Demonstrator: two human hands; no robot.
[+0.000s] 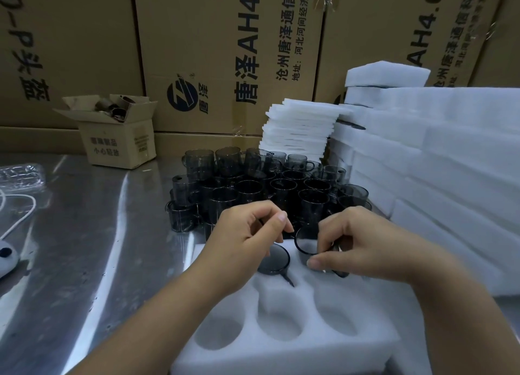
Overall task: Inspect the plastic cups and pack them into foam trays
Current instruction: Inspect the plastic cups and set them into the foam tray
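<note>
A white foam tray [287, 343] with round pockets lies in front of me on the steel table. My left hand [247, 234] grips a smoky grey plastic cup [274, 260] that sits tilted in a far pocket, its handle pointing toward me. My right hand [354, 248] pinches a second grey cup [306, 242] by its rim and handle over the neighbouring far pocket. Three pockets along the near side are empty. Behind the tray stands a crowd of several more grey cups [261, 183], some stacked.
Stacks of white foam sheets [301, 127] and foam trays [422, 155] rise at the right. A small open carton [118, 141] holding dark pieces sits at the back left. Large printed cartons [225, 51] wall the back. A white cable [25, 214] lies at the left.
</note>
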